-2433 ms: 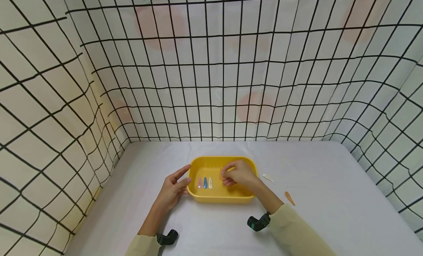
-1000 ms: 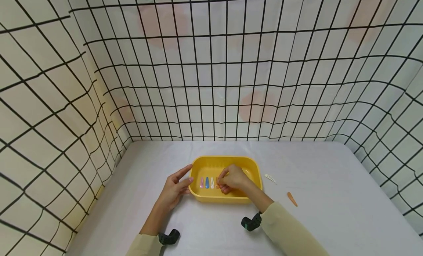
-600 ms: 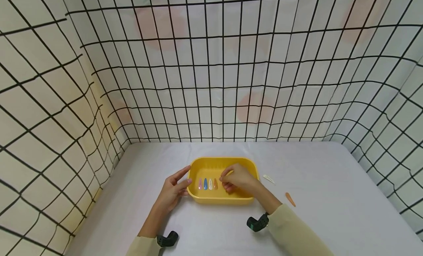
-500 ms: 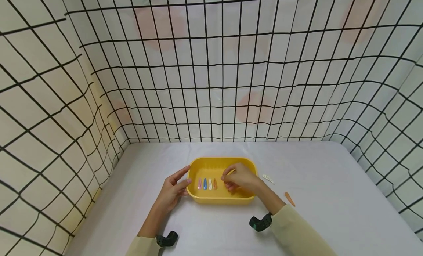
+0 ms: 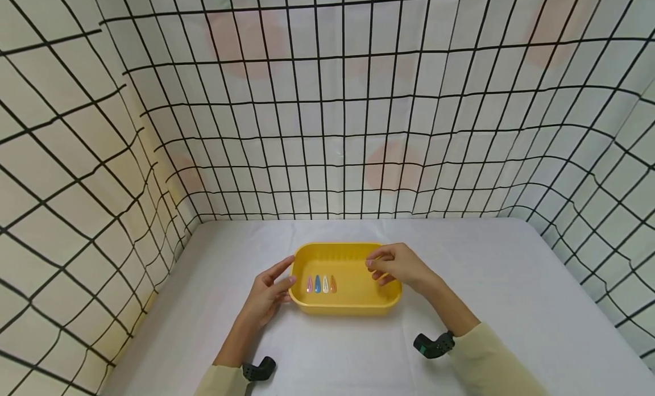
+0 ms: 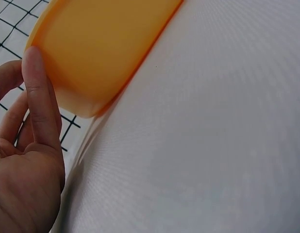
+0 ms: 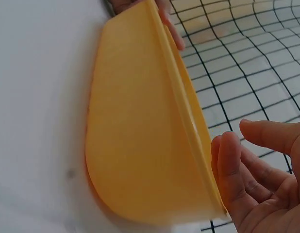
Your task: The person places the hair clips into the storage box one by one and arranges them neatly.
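Observation:
A yellow plastic tray (image 5: 353,309) stands on the white table. My left hand (image 5: 267,294) holds its left end, thumb at the rim and fingers along the outside; the left wrist view shows the thumb on the edge. Inside, left of the middle, snap hair clips lie in a row: pink (image 5: 309,284), blue (image 5: 318,284), white (image 5: 325,284) and orange (image 5: 333,284). My right hand (image 5: 401,266) hovers over the tray's right end, fingers loosely bent. Nothing shows between thumb and fingers in the right wrist view.
Black grid netting (image 5: 353,134) with white sheeting behind it rises at the back and both sides of the white table (image 5: 245,242). A black wrist camera (image 5: 434,346) sits on the right forearm, another black wrist camera (image 5: 259,369) on the left.
The orange clip was set down beside the white one and released. My right hand then moved right to the tray's end; its arm now covers the two clips seen on the table earlier.

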Demonstrator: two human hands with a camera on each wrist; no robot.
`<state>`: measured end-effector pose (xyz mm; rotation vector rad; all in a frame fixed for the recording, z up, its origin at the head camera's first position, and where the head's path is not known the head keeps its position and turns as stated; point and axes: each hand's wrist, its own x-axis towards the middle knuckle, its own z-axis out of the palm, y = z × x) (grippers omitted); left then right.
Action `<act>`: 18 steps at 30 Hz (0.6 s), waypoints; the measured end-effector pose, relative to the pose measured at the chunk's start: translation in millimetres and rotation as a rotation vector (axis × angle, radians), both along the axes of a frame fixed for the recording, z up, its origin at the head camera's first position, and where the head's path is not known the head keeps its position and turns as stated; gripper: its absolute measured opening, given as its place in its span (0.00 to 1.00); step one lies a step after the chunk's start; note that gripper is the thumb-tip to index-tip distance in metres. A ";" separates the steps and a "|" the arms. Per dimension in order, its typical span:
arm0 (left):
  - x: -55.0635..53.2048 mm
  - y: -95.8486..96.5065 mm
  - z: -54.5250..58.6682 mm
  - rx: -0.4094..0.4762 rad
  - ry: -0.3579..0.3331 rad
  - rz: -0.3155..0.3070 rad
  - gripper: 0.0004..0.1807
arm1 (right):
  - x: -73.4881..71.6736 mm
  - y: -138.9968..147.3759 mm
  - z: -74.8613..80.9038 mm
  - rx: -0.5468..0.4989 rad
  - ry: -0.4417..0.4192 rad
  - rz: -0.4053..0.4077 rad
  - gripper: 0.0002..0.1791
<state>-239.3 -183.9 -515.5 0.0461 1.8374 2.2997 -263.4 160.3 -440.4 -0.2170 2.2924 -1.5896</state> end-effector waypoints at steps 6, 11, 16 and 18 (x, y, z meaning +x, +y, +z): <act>0.1 0.5 -1.4 -0.005 0.002 0.003 0.33 | 3.1 32.0 2.0 0.004 0.018 -0.058 0.21; 0.6 0.0 -1.4 -0.010 0.010 -0.001 0.33 | 8.0 53.6 -1.0 0.032 0.031 -0.105 0.21; 1.1 0.2 -1.4 -0.002 0.012 -0.002 0.34 | 14.9 73.8 -8.4 0.041 0.026 -0.136 0.21; 1.2 0.4 -1.4 -0.003 0.012 -0.001 0.33 | 18.6 81.8 -11.5 0.048 0.031 -0.135 0.21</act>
